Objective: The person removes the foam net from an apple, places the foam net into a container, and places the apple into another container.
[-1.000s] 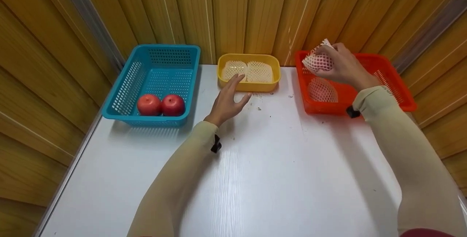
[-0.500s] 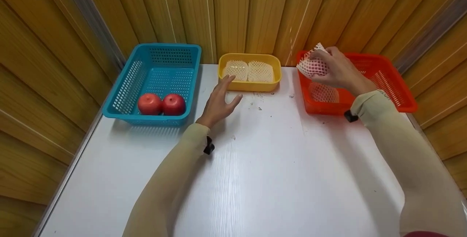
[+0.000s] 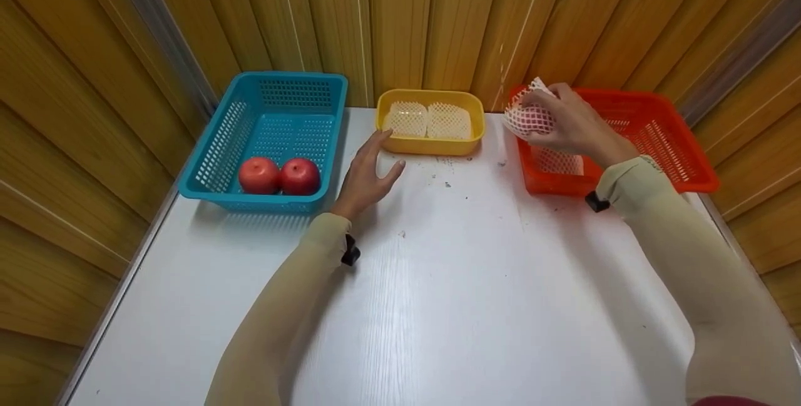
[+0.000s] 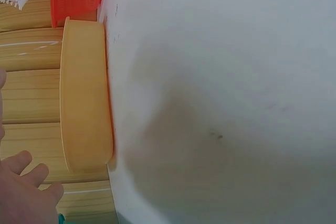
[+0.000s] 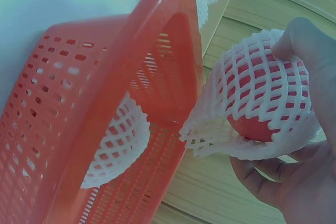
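Note:
My right hand [image 3: 579, 124] grips an apple [image 5: 252, 128] wrapped in a white foam net sleeve [image 5: 262, 77], held up over the left end of the red basket [image 3: 685, 143]. The sleeve's loose end sticks out past the fruit. Inside that basket lies a second netted apple [image 5: 123, 140], partly hidden by the rim in the right wrist view. My left hand [image 3: 364, 181] hovers over the table with fingers spread and nothing in it, fingertips near the front left corner of the yellow box [image 3: 432, 146]. Two foam net sleeves [image 3: 449, 121] lie in the box.
A blue basket [image 3: 250, 199] stands at the left with two bare red apples [image 3: 300, 176] at its front. Wood-panelled walls [image 3: 400, 24] close off the back and sides. The white table [image 3: 463, 281] carries small dark specks in front of the yellow box.
My right hand has shifted left and slightly down with the netted apple. My left hand has drawn back to the left, away from the yellow box.

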Motion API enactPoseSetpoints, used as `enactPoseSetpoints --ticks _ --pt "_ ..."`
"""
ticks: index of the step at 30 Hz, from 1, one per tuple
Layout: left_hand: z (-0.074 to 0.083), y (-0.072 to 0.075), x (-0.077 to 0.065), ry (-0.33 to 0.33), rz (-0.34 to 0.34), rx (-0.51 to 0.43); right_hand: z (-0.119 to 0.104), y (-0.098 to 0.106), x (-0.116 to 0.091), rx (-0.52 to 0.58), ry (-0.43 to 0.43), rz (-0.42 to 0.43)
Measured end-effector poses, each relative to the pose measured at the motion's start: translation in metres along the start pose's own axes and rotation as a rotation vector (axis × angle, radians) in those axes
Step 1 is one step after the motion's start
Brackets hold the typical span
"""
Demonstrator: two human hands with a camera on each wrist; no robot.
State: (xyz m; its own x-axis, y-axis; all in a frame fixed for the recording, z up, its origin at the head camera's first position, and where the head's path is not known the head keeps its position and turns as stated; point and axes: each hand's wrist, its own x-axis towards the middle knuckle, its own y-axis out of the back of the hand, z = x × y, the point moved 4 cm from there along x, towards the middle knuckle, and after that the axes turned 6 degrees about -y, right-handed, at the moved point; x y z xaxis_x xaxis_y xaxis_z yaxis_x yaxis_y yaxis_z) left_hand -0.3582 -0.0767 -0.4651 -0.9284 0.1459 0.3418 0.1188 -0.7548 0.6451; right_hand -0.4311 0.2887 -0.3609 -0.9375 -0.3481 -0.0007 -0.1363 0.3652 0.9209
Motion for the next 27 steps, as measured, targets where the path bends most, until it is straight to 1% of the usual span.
enactPoseSetpoints --ticks 5,12,17,21,27 --pt "-0.004 0.003 -0.002 0.019 0.004 0.009 -0.007 -0.006 0.001 -0.007 0.033 -0.004" --pt "-0.007 0.005 -0.004 0.021 0.026 0.012 -0.019 -0.017 0.004 -0.014 0.091 -0.012" --pt "-0.011 0.006 -0.005 0.047 0.022 0.013 -0.029 -0.025 0.006 -0.013 0.114 -0.028" --pt "-0.013 0.008 -0.006 0.069 0.015 0.032 -0.038 -0.033 0.008 -0.017 0.142 -0.035" --pt "-0.014 0.011 -0.007 0.078 0.013 0.045 -0.051 -0.046 0.012 -0.036 0.166 -0.057"
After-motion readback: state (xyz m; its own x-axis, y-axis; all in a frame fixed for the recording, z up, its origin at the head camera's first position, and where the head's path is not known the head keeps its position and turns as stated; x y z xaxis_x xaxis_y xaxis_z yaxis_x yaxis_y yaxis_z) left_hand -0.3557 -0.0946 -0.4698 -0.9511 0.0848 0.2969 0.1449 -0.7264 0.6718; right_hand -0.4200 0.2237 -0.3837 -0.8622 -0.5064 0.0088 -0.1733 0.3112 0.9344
